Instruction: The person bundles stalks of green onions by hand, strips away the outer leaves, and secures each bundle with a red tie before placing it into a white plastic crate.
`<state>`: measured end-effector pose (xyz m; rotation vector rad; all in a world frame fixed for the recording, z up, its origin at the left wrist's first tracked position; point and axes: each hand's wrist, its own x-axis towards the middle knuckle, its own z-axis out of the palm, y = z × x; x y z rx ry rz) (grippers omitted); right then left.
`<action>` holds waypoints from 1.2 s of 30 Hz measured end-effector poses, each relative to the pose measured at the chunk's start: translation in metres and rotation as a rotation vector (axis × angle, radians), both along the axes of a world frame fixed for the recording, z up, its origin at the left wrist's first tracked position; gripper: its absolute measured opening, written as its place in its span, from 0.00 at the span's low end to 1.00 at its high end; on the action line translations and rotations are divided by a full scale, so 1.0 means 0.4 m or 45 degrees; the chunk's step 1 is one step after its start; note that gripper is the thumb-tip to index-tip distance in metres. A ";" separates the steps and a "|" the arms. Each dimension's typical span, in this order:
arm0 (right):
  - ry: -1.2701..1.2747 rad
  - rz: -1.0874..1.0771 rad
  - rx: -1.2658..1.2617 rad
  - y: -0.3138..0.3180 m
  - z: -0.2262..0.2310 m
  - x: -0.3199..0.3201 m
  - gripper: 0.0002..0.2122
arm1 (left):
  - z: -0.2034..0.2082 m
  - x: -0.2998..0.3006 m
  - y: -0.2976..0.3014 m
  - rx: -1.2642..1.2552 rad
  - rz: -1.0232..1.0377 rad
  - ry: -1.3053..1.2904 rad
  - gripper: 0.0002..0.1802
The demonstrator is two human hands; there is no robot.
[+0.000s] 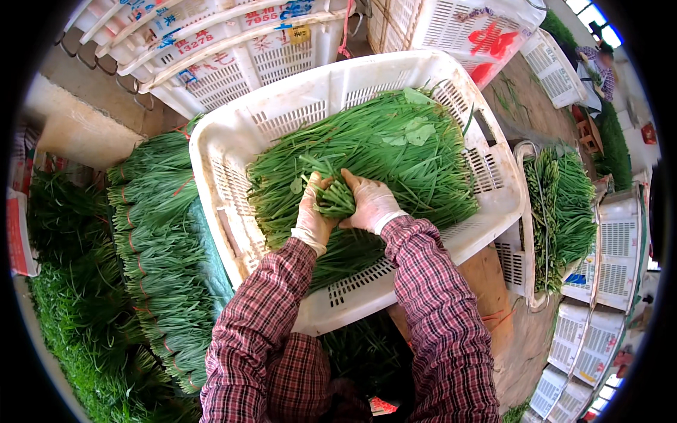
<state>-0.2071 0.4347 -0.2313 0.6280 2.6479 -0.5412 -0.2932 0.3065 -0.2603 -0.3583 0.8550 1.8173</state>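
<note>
A large white plastic crate (229, 250) with slotted sides stands tilted in front of me, filled with long green chives (423, 180). Over its near left part, my left hand (312, 215) and my right hand (371, 202), both in thin pale gloves, close round a small bunch of chives (337, 200) from either side. The cut stem ends of this bunch point toward me. My fingertips on the far side are partly hidden by the stems. A few broad pale-green leaves (417, 132) lie on the chives at the crate's far right.
Left of the crate, tied bundles of chives (162, 247) form a long row, with loose greens (67, 338) beyond. White crates (261, 67) are stacked at the back. Another crate of chives (575, 204) stands right, near more crates (578, 338). A person (601, 70) is far right.
</note>
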 end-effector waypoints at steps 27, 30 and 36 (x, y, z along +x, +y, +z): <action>1.527 -1.078 -0.672 0.118 0.213 0.148 0.23 | -0.159 0.072 -0.053 -0.456 -0.401 0.879 0.36; 1.876 -0.981 -0.818 0.106 0.388 0.206 0.21 | -0.159 0.061 -0.059 -0.419 -0.409 0.804 0.35; 2.254 -0.553 -0.617 0.037 0.675 0.342 0.15 | -0.059 0.024 -0.071 -0.307 -0.454 0.549 0.51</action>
